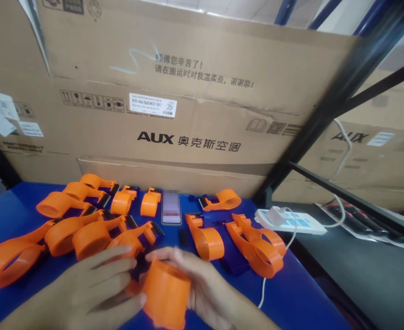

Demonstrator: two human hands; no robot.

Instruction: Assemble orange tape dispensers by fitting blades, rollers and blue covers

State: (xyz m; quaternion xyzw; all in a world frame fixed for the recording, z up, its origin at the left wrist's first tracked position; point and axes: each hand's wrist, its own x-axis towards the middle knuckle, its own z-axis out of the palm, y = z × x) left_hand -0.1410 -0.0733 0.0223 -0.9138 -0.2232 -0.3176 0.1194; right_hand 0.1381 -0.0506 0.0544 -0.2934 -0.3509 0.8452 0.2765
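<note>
In front of me, near the bottom of the head view, I hold an orange plastic tape dispenser (166, 293), its round ring facing me. My right hand (198, 275) wraps the ring from the right, fingers over its far side. From the left, my left hand (88, 288) closes on the same dispenser, its thumb against the ring's edge; a bit of orange shows between its fingers, and what the fingertips grip is partly hidden. Just beyond the left fingers lies another orange tape dispenser (128, 240) with a dark blade end.
Several more orange dispensers (92, 238) lie at left on the blue tabletop (291, 293), others (257, 247) at right. A phone (171, 208) lies at the back middle. A white power strip (291, 221) with a cable is at the right edge. Large cardboard (188, 114) stands behind.
</note>
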